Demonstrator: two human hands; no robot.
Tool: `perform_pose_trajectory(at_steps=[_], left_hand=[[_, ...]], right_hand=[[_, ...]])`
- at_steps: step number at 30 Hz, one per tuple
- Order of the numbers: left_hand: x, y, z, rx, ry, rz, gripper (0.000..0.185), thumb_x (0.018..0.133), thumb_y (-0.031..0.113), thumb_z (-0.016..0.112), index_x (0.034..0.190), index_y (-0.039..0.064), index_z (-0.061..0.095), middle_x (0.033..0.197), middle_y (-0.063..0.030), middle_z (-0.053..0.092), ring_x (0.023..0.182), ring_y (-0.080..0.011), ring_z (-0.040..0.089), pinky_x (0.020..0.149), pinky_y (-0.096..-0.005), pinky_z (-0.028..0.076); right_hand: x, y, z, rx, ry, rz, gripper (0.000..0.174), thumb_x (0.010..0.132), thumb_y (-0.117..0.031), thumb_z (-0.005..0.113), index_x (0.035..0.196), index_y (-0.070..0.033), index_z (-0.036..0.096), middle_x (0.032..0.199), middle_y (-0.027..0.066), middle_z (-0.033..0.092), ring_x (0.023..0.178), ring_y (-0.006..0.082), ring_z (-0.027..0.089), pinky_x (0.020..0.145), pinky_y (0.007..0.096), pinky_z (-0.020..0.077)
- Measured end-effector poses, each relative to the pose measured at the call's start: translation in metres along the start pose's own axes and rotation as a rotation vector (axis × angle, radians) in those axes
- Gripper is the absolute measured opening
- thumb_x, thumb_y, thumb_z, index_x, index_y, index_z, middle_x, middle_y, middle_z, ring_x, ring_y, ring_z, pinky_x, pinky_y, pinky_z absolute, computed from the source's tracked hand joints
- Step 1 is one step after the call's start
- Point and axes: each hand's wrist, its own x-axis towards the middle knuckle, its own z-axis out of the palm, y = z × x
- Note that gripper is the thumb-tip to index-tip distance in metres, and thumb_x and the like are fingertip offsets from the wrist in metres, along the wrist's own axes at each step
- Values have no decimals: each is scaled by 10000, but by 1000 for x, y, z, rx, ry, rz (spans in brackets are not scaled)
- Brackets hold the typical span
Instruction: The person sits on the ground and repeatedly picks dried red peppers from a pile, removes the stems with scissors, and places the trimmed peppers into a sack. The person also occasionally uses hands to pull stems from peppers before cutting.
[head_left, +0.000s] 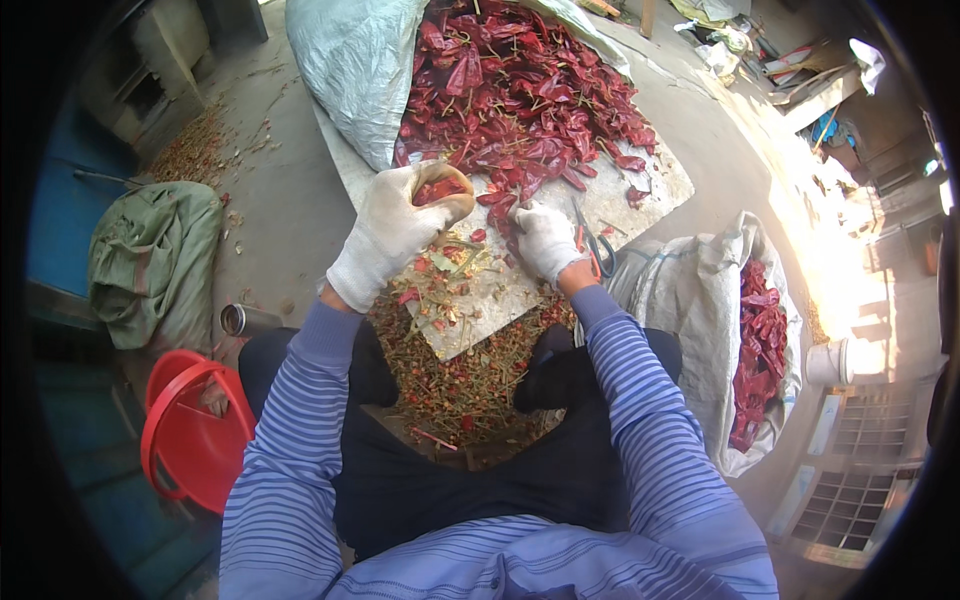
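My left hand, in a white knit glove with stained fingertips, is curled around dried red chili pieces. My right hand, gloved in white too, has its fingers bent onto a dried red chili at the near edge of the pile; the fingertips are partly hidden. Beside the right wrist lies a pair of scissors with orange and blue handles. A heap of dried red chilies spills from a pale woven sack onto a whitish board. Seeds and stem bits are scattered between my hands.
Stems and seeds cover the floor between my feet. At right stands a white woven sack holding red chilies, with a white bucket beyond. At left are a green sack, a metal cylinder and a red plastic basket.
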Motion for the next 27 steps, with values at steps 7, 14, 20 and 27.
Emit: perform_pose_trajectory(at_steps=[7, 14, 20, 27], left_hand=[[7, -19, -9, 164, 50, 29, 154, 943, 84, 732, 1044, -32, 735, 817, -6, 664, 612, -34, 569, 549, -214, 456], [14, -42, 11, 247, 56, -7, 252, 909, 98, 786, 1100, -60, 739, 987, -58, 757, 878, -87, 665, 838, -267, 550], [7, -52, 27, 322, 140, 170, 349, 869, 122, 838, 1147, -64, 736, 1034, -151, 784, 948, -168, 738, 862, -312, 573], [6, -46, 33, 779, 221, 516, 306, 830, 120, 847, 1074, -36, 748, 881, -170, 712, 796, -329, 728, 740, -383, 580]], right_hand=[[-2, 2, -21, 316, 130, 205, 271, 912, -149, 707, 1168, -85, 768, 1102, 201, 743, 1004, 384, 718, 888, 429, 565], [-15, -46, -58, 1319, 109, 462, 416, 957, -43, 737, 1320, 126, 622, 1136, 160, 760, 987, 178, 752, 855, 271, 593], [-22, -71, -73, 1380, -18, 373, 379, 961, -50, 728, 1290, 117, 639, 1075, 142, 758, 970, 171, 750, 833, 288, 606], [-24, -74, -75, 1121, 337, 170, 283, 947, -76, 719, 1191, 68, 713, 902, 74, 760, 686, 73, 653, 570, 242, 519]])
